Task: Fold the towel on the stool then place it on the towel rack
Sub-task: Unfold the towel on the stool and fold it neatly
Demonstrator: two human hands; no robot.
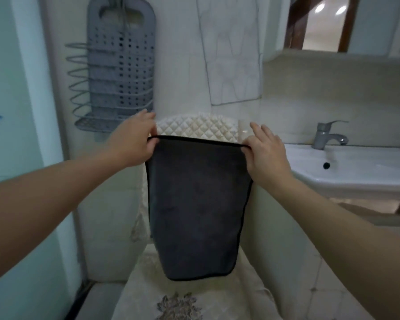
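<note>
Dark towel [195,204] held up by its top corners.
Left hand [134,140] and right hand [264,151] each pinch a corner, above the cream quilted cover [199,127].

The dark towel [195,204] hides the quilted cloth [201,127] behind it; the sink [356,172] runs off the frame's right edge.

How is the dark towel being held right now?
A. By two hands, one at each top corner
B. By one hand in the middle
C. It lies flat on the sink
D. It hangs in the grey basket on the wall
A: the left hand and the right hand each pinch a top corner of the dark towel, which hangs down between them in the air.
</note>
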